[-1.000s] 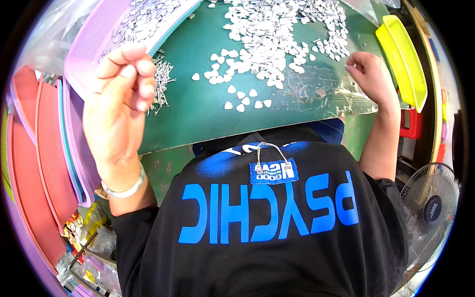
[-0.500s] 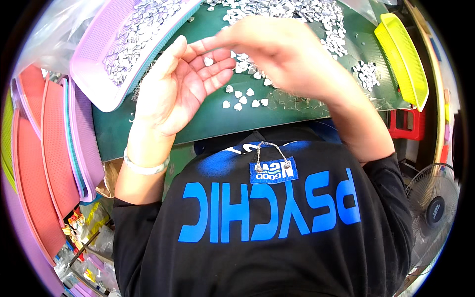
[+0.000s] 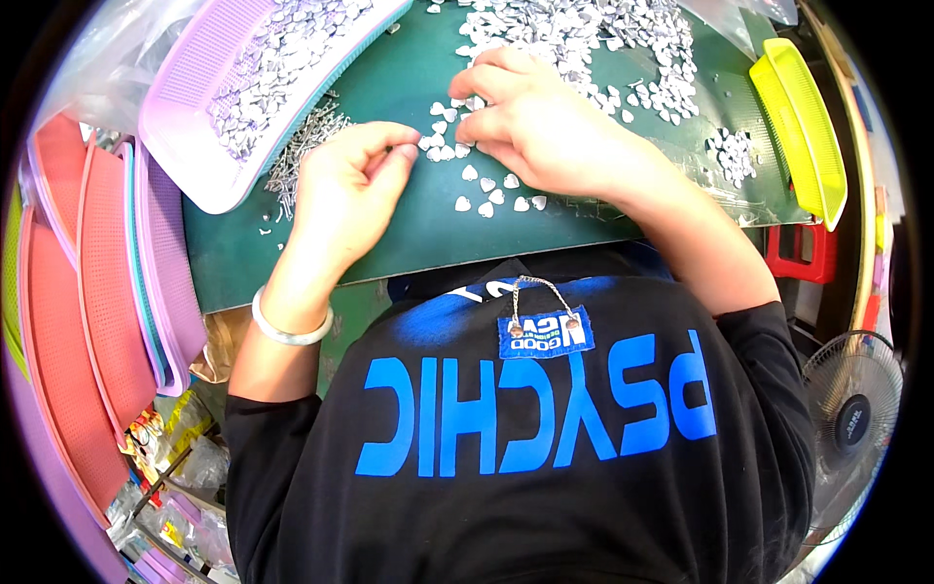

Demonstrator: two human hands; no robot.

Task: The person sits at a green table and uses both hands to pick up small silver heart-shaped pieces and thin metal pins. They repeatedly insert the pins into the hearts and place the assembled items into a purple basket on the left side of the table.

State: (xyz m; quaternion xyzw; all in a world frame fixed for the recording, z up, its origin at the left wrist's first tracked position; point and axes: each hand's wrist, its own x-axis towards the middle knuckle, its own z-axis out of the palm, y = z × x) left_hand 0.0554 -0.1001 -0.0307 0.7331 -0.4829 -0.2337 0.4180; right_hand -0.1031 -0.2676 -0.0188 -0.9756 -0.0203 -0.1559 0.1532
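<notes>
My left hand (image 3: 341, 190) is held over the green table (image 3: 409, 238), fingers curled and thumb tip pressed against the index finger; whatever is in that pinch is hidden. Small silver heart-shaped pieces (image 3: 443, 152) lie just past its fingertips. Among them, my right hand (image 3: 545, 127) rests palm down with fingers bent and apart, its fingertips touching or just over the hearts. Nearer to me are several loose hearts (image 3: 496, 197). A heap of thin metal pins (image 3: 309, 146) sits beyond my left hand, against the basket.
A big pile of hearts (image 3: 623, 29) covers the far table. More fill the lilac basket (image 3: 170, 156) at left. On the right are a small heap of pieces (image 3: 735, 154), a yellow-green basket (image 3: 803, 136), a red stool (image 3: 806, 263) and a fan (image 3: 854, 423). Stacked baskets (image 3: 78, 321) line the left.
My left hand has turned from an open palm with a heart on it to a closed pinch. My right hand has dropped from beside it to the hearts on the table.
</notes>
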